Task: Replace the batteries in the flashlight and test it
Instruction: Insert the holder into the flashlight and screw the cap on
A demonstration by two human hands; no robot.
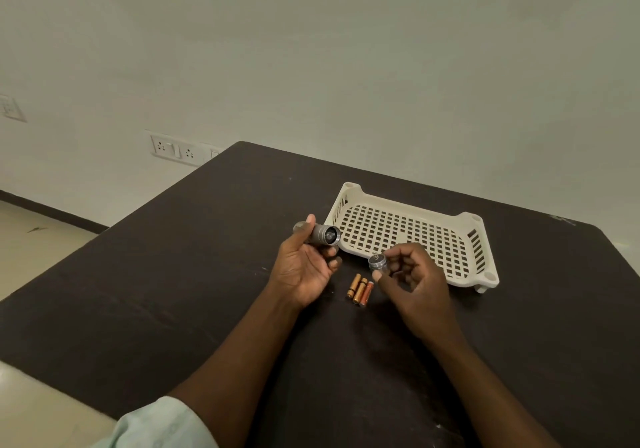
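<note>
Left hand (304, 267) grips grey metal flashlight body (320, 233) | right hand (412, 278) pinches sprung tail cap (377, 262) beside cream slotted tray (479, 250) | align threads squarely.

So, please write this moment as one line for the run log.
left hand: holds grey metal flashlight body, end open | right hand: pinches grey end cap with spring | three copper-coloured batteries: on dark table

My left hand (304, 267) is up off the tabletop, palm facing me, fingers wrapped around the flashlight body (320, 233). My right hand (412, 285) sits just beside it, thumb and fingers pinching the tail cap (376, 261), remaining fingers loosely curled. Both forearms bare, angling in toward each other.
</note>
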